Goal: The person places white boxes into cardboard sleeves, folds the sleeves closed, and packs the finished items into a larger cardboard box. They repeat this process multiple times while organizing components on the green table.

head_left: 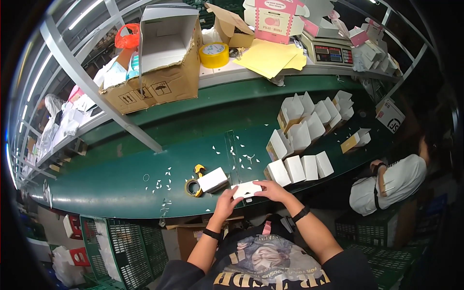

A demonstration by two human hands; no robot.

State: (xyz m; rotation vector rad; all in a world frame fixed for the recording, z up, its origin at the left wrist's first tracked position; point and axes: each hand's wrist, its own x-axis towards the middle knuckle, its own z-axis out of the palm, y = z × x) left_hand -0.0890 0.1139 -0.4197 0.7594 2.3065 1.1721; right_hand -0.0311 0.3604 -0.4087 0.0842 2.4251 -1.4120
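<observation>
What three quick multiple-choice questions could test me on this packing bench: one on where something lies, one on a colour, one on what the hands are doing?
1. Where does the tape dispenser lie?
A. On the upper shelf
B. On the green bench, left of the hands
C. In the big cardboard carton

2. What colour is the tape roll on the upper shelf?
A. Yellow
B. Blue
C. Black

3. What are the hands doing?
A. Resting empty
B. Lifting the scale
C. Both holding one small white box

Answers: 1 B, it sits on the green bench by a white box; 2 A, the roll is plainly yellow; 3 C, left hand and right hand grip the small white box.
</observation>
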